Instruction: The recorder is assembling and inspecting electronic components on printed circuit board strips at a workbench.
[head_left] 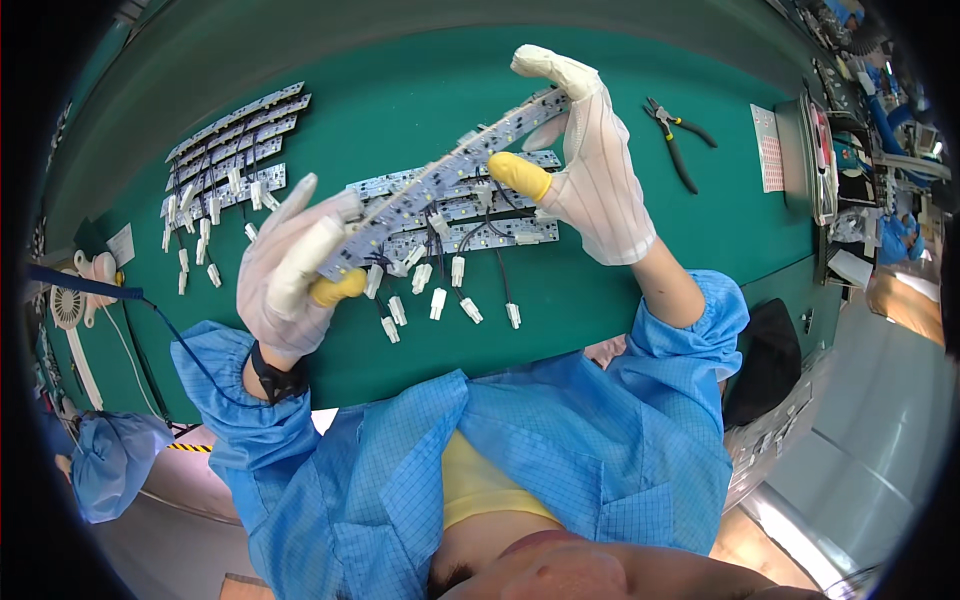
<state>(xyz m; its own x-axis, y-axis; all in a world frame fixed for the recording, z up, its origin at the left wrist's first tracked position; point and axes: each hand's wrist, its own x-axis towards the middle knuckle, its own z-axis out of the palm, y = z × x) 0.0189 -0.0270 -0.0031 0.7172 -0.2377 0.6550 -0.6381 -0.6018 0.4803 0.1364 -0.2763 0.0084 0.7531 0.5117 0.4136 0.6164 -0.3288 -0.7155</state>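
A long white LED circuit board strip point(450, 172) is held up at a slant between my two hands. My left hand point(295, 255), gloved with a yellow thumb cover, is closed on its lower left end. At the raised right end, my right hand point(595, 165) grips it, index finger behind and yellow-covered thumb near its face. Beneath the strip, more LED boards point(545, 231) lie on the green mat, partly hidden by it. White connectors point(458, 270) on dark wires trail from them toward me.
A stack of similar boards point(240, 140) lies at the far left. Cutting pliers point(675, 140) rest on the right of the green mat point(430, 60). Beyond them are a printed sheet point(767, 148) and a metal box point(800, 160). A small white fan point(70, 305) stands left; a blue cord point(165, 315) runs to my left wrist.
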